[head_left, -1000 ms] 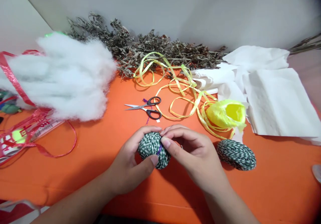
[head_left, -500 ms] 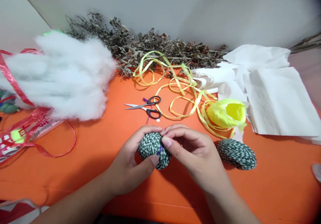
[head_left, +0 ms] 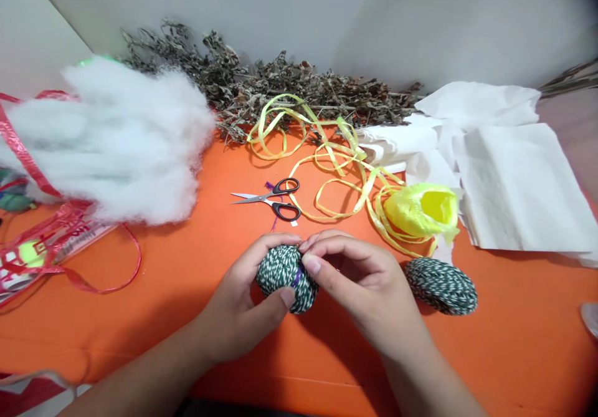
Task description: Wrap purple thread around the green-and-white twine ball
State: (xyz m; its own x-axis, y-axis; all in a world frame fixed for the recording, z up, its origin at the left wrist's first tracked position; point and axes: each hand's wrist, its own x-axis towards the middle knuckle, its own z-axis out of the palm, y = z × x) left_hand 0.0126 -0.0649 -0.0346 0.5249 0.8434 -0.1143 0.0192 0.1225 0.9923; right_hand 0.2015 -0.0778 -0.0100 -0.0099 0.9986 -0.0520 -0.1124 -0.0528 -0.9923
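Note:
A green-and-white ball of cord (head_left: 279,270) with a purple strand (head_left: 298,276) across it is held above the orange table. My left hand (head_left: 245,298) is wrapped round its left side, thumb pressed on the front. At the ball's upper right, my right hand (head_left: 359,277) is closed in a pinch; what lies between its thumb and finger is hidden. A second green-and-white ball of cord (head_left: 441,286) lies on the table to the right of my right hand. Beyond my hands, scissors (head_left: 268,199) with black handles rest with their blades apart, beside a thin purple thread (head_left: 274,222).
Yellow ribbon (head_left: 327,155) trails in loops to a yellow roll (head_left: 415,211). White paper sheets (head_left: 523,186) are at the right, fluffy white stuffing (head_left: 135,143) at the left. Dried plant stems (head_left: 289,86) line the wall. Red plastic ribbon (head_left: 103,289) curls at the left.

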